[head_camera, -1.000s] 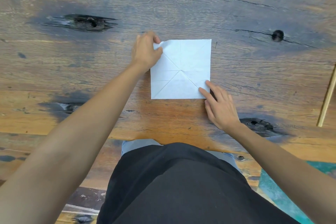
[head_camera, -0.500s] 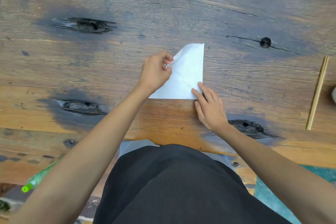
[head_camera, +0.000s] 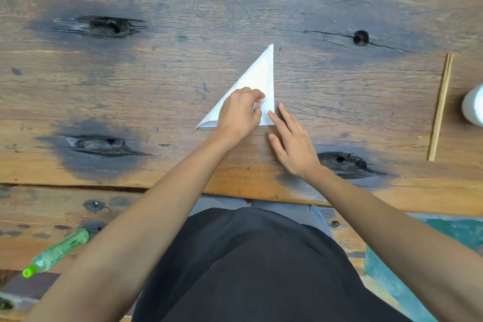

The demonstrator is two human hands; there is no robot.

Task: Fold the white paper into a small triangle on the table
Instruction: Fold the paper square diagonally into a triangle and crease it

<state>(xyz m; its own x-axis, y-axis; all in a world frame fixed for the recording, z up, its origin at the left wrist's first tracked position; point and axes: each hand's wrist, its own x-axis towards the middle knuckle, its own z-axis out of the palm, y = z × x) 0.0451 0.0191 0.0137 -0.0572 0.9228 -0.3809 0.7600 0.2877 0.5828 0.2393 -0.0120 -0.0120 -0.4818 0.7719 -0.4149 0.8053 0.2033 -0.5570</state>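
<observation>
Two hands: both lay on the paper (head_camera: 257,78) at its near right corner.
Paper: white, folded to a triangle, flat on the wooden table (head_camera: 156,81) ahead of the person, mid-table.
Left hand (head_camera: 239,114): fingers curled together, pinching a loose paper corner against the sheet.
Right hand (head_camera: 292,140): fingers spread flat, one fingertip pressing the paper's near right corner; it gripped nothing.
Edges: the paper's right edge ran straight away from the person, its near edge ran crosswise, its long sloped edge faced left.
Open room: bare wood lay all round the paper; chopsticks (head_camera: 441,106) lay well apart to the right, a green bottle (head_camera: 58,252) well apart near left.
Hidden: the left hand covered much of the near edge.
Cut off: a white object (head_camera: 474,106) at the right border, too little showing to name.
Pointing: the sharp tip pointed away from the person; the long sloped edge ran from near left to far right.
</observation>
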